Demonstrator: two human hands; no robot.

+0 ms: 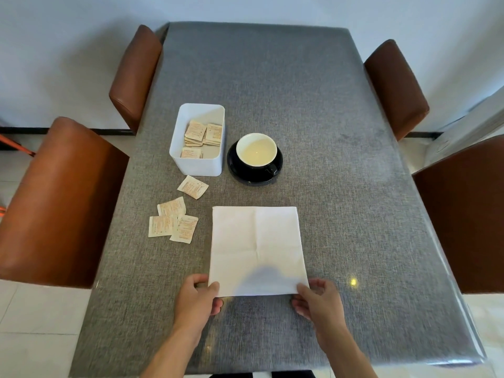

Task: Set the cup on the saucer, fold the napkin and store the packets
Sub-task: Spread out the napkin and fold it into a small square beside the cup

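A white napkin (256,249) lies spread flat on the grey table (341,186), showing fold creases. My left hand (197,298) pinches its near left corner and my right hand (316,298) pinches its near right corner. Behind it a cup (256,150), white inside and dark outside, stands on a black saucer (255,175). Left of the cup is a white box (197,165) holding several beige packets (201,135). Several more loose packets (174,223) lie on the table left of the napkin, and one packet (193,186) lies just in front of the box.
Brown padded chairs stand at both long sides: two on the left (57,203) (136,75) and two on the right (395,88) (463,214). The table's near edge is just below my forearms. A small bright light spot (353,281) reflects right of the napkin.
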